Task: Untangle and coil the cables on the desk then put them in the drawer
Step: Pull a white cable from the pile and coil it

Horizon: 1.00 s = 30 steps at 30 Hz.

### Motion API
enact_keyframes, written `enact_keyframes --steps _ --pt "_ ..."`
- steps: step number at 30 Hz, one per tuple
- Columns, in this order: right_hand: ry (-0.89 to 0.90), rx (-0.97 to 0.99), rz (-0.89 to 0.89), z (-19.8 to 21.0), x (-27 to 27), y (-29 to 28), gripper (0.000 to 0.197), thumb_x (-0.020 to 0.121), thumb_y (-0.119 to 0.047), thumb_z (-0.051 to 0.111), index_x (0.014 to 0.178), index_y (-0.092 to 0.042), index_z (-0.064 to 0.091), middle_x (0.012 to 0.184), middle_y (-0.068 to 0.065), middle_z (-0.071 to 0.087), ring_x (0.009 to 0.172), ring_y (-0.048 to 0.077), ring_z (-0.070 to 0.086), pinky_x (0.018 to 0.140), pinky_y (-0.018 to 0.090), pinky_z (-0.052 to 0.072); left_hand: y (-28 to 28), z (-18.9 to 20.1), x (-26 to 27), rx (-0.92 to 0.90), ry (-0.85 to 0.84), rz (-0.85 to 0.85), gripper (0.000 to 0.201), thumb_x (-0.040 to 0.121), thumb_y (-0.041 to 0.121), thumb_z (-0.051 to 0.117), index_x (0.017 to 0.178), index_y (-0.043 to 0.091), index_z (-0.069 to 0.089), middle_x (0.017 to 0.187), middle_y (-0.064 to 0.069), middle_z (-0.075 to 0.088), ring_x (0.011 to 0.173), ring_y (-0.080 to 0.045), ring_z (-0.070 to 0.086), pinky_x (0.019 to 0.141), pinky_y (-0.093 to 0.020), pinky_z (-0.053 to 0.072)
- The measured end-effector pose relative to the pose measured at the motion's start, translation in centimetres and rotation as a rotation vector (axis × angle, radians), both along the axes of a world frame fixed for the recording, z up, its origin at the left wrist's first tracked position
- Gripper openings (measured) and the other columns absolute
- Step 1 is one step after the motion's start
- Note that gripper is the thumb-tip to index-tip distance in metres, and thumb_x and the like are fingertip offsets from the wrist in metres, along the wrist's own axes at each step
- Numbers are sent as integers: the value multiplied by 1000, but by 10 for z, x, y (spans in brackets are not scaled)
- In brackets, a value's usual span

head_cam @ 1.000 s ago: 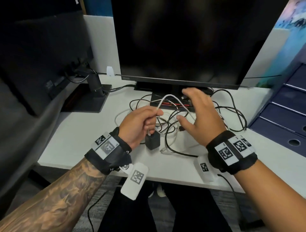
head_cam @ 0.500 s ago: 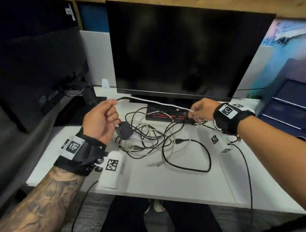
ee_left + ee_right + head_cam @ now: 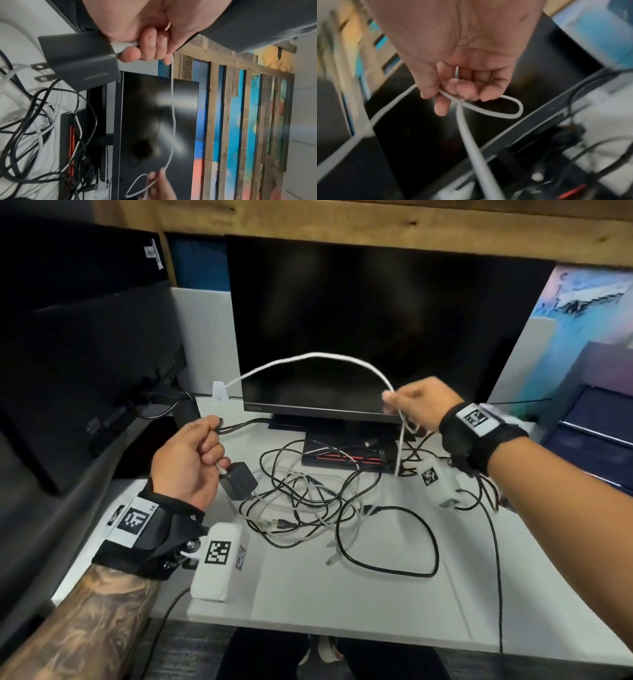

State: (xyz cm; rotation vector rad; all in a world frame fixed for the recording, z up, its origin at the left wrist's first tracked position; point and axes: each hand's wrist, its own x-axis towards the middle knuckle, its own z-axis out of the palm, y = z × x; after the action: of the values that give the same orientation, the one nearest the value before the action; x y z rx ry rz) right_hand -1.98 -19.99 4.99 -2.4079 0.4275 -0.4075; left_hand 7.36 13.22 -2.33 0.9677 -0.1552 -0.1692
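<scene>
A thin white cable arcs in the air in front of the monitor between my two hands. My left hand grips its end at the connector, with a dark grey charger block hanging from it. My right hand pinches the cable farther along, where a small loop sticks out past the fingers. From there the cable drops to the desk. A tangle of black and white cables lies on the white desk below.
A black monitor stands on its base right behind the tangle. A second dark monitor is at the left. Blue drawers sit at the right edge. A black cable loop lies nearer me.
Both hands have risen and the white cable, stretched straight between them half a second ago, now bows upward. The right hand holds a loop of it; the charger is lifted off the desk.
</scene>
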Motion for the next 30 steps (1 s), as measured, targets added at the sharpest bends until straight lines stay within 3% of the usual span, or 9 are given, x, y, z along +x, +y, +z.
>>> enact_keyframes --steps 3,8,12,16,20,22,25,27,30 --pt "-180 340 122 32 0 13 38 102 -38 55 85 -7 71 52 1 49 48 19 50 57 32 49 -7 -1 -7 29 1 -16 24 103 14 42 88 15 60 53 7 29 45 -6 26 47 -21 31" --pt "-164 482 258 44 7 30 38 107 -38 42 83 -15 62 70 7 67 86 24 74 86 39 58 -15 -1 -18 61 3 -47 21 103 13 42 94 12 61 54 7 30 45 -6 28 47 -20 32" --pt "-90 104 91 23 10 28 32 104 -38 48 107 -13 69 95 10 72 94 20 70 94 41 55 -20 4 -28 53 -1 -75 20 103 12 43 94 10 61 54 6 31 46 -7 28 49 -22 32" --pt "-21 -315 -50 2 4 41 68 93 -37 65 152 -27 35 133 3 55 115 22 57 92 34 47 -26 7 -40 47 -2 -177 17 103 12 44 97 7 60 56 4 32 47 -9 31 52 -25 35" --pt "-320 -377 210 -17 -3 86 61 92 -30 66 147 -29 41 127 -7 55 120 12 49 100 31 43 -36 6 -53 77 -23 -299 20 103 10 42 97 4 60 59 2 32 49 -10 33 55 -26 39" --pt "-295 -330 329 -29 1 102 41 97 -31 61 137 -27 56 121 -6 65 115 12 57 101 34 47 -39 5 -57 61 -19 -339 19 101 9 42 95 4 60 59 1 34 50 -11 34 55 -28 41" --pt "-209 23 399 -49 8 111 23 103 -34 51 112 -24 70 89 3 72 79 13 67 76 30 56 -39 6 -57 -17 33 -379 18 98 11 42 89 6 57 60 0 38 51 -13 35 55 -29 39" --pt "-187 102 383 -59 9 111 26 104 -35 48 112 -24 71 95 3 73 83 13 67 71 22 54 -35 9 -56 -85 90 -418 16 95 14 43 85 8 55 60 2 36 50 -12 33 53 -26 37" --pt "-114 97 403 -77 7 115 30 105 -39 45 113 -28 71 92 -6 71 83 9 63 76 31 52 -30 16 -56 -230 148 -504 16 92 17 44 80 11 54 57 5 30 49 -10 28 53 -24 35"
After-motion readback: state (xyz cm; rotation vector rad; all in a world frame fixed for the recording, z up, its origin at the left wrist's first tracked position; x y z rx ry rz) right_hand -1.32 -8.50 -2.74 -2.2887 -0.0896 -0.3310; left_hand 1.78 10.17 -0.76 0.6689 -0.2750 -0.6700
